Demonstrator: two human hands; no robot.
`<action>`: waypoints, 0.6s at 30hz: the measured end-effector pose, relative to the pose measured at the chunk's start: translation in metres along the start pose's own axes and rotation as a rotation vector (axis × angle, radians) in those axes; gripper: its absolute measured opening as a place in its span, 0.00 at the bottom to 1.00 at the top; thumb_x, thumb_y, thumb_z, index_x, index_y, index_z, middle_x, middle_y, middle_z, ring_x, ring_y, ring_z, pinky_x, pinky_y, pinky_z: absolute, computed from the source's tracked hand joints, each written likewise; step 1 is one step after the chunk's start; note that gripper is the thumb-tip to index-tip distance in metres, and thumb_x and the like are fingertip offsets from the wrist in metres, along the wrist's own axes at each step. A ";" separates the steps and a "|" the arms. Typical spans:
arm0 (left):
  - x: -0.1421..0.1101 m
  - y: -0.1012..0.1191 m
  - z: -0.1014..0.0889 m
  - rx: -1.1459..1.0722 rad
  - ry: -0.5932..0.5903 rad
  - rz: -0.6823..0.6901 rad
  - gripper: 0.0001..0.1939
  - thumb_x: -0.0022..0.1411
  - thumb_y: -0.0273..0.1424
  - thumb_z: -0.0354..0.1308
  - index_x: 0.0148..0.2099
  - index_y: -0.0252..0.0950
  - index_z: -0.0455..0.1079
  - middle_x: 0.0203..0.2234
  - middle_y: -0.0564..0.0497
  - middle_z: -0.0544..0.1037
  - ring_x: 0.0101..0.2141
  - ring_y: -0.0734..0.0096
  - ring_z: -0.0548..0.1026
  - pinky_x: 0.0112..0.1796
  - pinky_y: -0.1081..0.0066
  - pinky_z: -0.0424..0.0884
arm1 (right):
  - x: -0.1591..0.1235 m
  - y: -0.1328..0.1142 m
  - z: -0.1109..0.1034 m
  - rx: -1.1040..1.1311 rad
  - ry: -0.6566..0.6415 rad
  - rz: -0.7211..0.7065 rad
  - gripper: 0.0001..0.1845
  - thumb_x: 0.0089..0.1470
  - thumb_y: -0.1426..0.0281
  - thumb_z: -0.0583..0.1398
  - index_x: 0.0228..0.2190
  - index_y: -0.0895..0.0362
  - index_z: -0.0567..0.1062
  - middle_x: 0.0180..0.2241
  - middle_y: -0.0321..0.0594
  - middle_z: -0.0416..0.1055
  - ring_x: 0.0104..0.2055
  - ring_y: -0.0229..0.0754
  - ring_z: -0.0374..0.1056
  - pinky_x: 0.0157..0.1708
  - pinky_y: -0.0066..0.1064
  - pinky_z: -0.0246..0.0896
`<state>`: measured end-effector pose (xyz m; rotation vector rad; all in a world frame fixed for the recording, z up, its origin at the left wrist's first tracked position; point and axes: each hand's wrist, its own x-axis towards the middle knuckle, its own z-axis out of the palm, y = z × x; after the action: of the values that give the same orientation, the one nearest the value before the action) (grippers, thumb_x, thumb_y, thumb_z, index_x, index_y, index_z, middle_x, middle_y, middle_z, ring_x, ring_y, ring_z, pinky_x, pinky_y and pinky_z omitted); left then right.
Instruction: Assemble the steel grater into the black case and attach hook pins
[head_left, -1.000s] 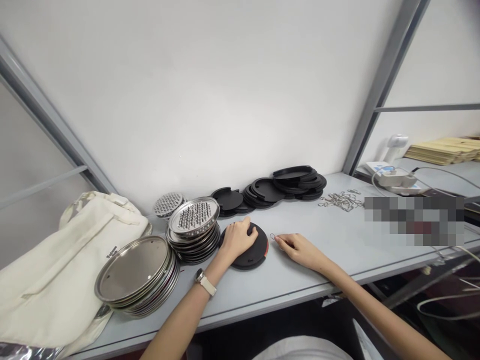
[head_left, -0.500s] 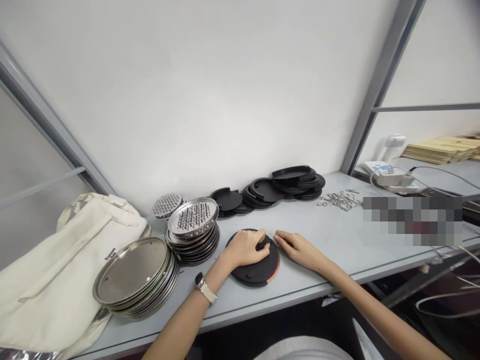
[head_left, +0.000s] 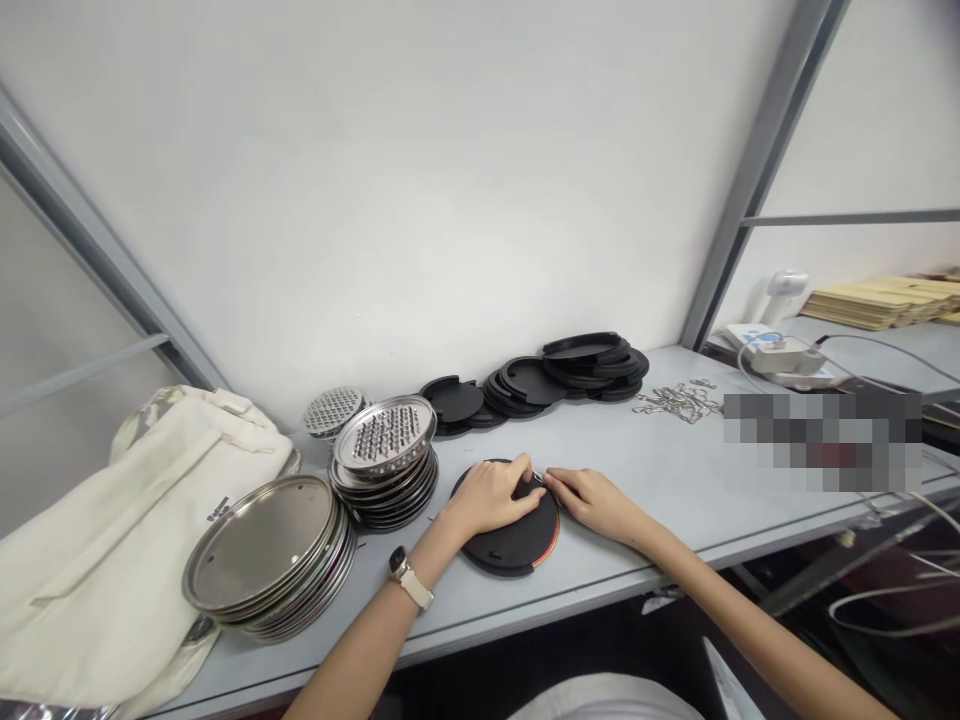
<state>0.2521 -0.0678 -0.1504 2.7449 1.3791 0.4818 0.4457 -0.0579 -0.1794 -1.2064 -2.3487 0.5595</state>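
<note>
The black disc [head_left: 517, 542] slid slightly lower and rightward in the frame under the left hand [head_left: 489, 495] — the metal clip [head_left: 538, 478] at the right hand's [head_left: 592, 502] fingertips, earlier apart, met its rim.

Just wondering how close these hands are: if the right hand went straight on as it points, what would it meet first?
The right hand would likely meet the black disc first, at its rim, then the left hand; depth and contact are unclear.

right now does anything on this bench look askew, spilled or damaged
A little: the top grater disc sits tilted rather than flat on its stack, and the black discs near the white wall overlap unevenly. The small metal pieces lie in a loose heap. I see no spill or damage.
</note>
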 end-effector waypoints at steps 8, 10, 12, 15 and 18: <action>-0.001 0.001 -0.003 -0.026 -0.015 0.054 0.14 0.64 0.39 0.49 0.50 0.41 0.62 0.28 0.53 0.75 0.30 0.66 0.73 0.29 0.72 0.62 | -0.001 -0.001 -0.001 -0.014 -0.004 -0.021 0.21 0.63 0.64 0.43 0.28 0.56 0.70 0.23 0.38 0.70 0.25 0.38 0.64 0.27 0.27 0.50; -0.001 0.001 -0.003 -0.036 -0.022 0.059 0.13 0.64 0.39 0.49 0.48 0.41 0.63 0.27 0.54 0.74 0.28 0.67 0.73 0.28 0.73 0.61 | -0.002 -0.002 -0.001 -0.022 -0.002 -0.028 0.21 0.63 0.64 0.42 0.28 0.56 0.70 0.23 0.37 0.70 0.24 0.38 0.64 0.27 0.28 0.50; 0.000 0.000 -0.002 -0.050 -0.025 0.052 0.13 0.63 0.39 0.50 0.48 0.41 0.64 0.23 0.55 0.72 0.25 0.69 0.71 0.25 0.74 0.59 | -0.002 -0.002 -0.001 -0.031 0.003 -0.031 0.21 0.63 0.64 0.42 0.29 0.56 0.70 0.23 0.37 0.70 0.23 0.38 0.64 0.26 0.28 0.49; 0.001 -0.002 -0.001 -0.084 -0.022 0.048 0.13 0.62 0.38 0.52 0.47 0.40 0.64 0.20 0.57 0.69 0.23 0.72 0.69 0.24 0.74 0.56 | -0.001 -0.002 0.000 -0.057 0.010 -0.038 0.22 0.63 0.65 0.42 0.29 0.55 0.71 0.22 0.37 0.70 0.23 0.38 0.64 0.26 0.28 0.49; 0.001 -0.002 0.001 -0.107 -0.014 0.055 0.12 0.62 0.37 0.52 0.47 0.40 0.64 0.20 0.58 0.68 0.22 0.73 0.68 0.24 0.75 0.55 | -0.001 -0.002 0.000 -0.081 0.013 -0.045 0.22 0.63 0.65 0.42 0.28 0.55 0.71 0.22 0.37 0.71 0.23 0.38 0.65 0.26 0.28 0.49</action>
<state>0.2510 -0.0655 -0.1513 2.7012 1.2390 0.5220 0.4449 -0.0599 -0.1791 -1.1859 -2.4017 0.4443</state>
